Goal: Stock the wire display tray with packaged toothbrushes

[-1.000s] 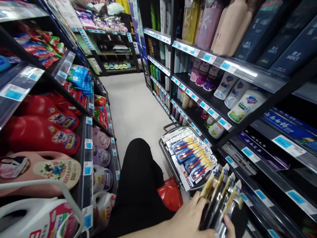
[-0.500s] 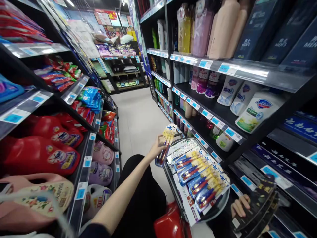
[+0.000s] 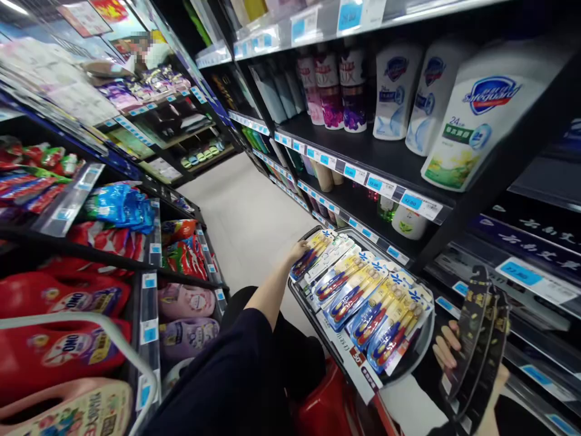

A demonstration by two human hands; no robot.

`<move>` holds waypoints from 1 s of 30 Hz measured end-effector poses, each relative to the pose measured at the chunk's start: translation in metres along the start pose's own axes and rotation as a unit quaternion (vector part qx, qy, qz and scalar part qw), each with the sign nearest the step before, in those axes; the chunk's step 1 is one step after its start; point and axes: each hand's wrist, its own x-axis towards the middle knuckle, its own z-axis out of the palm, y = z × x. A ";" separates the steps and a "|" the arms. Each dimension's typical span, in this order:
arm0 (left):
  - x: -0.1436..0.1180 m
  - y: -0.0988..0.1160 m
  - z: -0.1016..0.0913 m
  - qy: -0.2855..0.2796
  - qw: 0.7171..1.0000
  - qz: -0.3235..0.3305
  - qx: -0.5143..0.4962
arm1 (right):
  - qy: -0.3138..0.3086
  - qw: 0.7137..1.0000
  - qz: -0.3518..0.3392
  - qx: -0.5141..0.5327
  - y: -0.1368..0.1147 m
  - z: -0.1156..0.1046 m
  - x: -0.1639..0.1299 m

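Toothbrush pack is gripped by left hand at basket's 11 o'clock end; black packs are clasped by right hand at 4 o'clock.

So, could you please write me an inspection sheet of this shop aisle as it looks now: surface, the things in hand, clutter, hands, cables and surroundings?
Surface: a dark basket with a bare rim, packed with goods, stands above a red stool.
Things in hand: toothbrush packs lie in overlapping rows in the basket; one toothbrush pack at the far end; a fan of black packs.
Clutter: nothing seen loose on the floor.
Hands: left hand grips the far toothbrush pack; right hand grips the black packs.
Cables: nothing seen.
Surroundings: body wash bottles on the right shelves; red detergent jugs on the left shelves.
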 end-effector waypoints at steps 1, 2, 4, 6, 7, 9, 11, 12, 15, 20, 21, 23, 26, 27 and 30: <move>0.002 -0.002 0.005 0.002 1.000 -0.005 0.011 | 0.005 1.000 0.003 -0.003 0.000 0.002 0.000; 0.003 -0.002 0.008 0.005 1.000 -0.009 0.021 | 0.010 1.000 0.006 -0.007 0.000 0.003 0.000; 0.002 -0.002 0.014 0.011 0.999 -0.009 0.038 | 0.017 1.000 0.007 -0.009 -0.001 0.006 -0.001; -0.001 -0.001 0.018 0.018 0.999 0.000 0.051 | 0.022 1.000 0.002 -0.006 -0.002 0.009 -0.002; -0.003 0.000 0.020 0.021 0.998 0.005 0.055 | 0.026 1.000 -0.001 -0.004 -0.002 0.011 -0.003; -0.005 0.001 0.022 0.027 0.998 0.010 0.058 | 0.034 0.999 -0.006 -0.001 -0.001 0.013 -0.005; -0.007 0.000 0.024 0.030 0.998 0.008 0.058 | 0.039 0.999 -0.006 0.000 0.000 0.014 -0.005; -0.007 -0.001 0.025 0.029 0.998 0.004 0.055 | 0.038 0.999 -0.005 0.001 0.001 0.014 -0.005; -0.009 -0.003 0.029 0.019 0.999 -0.009 0.044 | 0.031 1.000 -0.001 0.001 0.002 0.011 -0.004; -0.016 0.002 0.027 0.037 0.999 -0.022 0.030 | 0.016 1.000 -0.005 0.003 0.002 0.004 -0.003; -0.018 0.005 0.025 0.051 0.998 -0.022 0.028 | 0.013 1.000 -0.006 0.004 0.002 0.003 -0.003; -0.025 0.015 0.018 0.087 0.996 -0.016 0.024 | 0.008 1.000 -0.003 0.005 0.003 0.001 -0.002; -0.048 0.034 0.004 0.128 0.992 0.008 0.021 | -0.003 1.000 0.009 -0.007 0.003 0.001 0.001; -0.061 0.039 0.000 0.130 0.991 0.021 0.020 | -0.008 1.000 0.013 -0.016 0.003 0.002 0.002; -0.117 0.048 -0.010 0.100 0.992 0.076 0.009 | -0.021 0.999 0.019 -0.045 0.003 0.009 0.006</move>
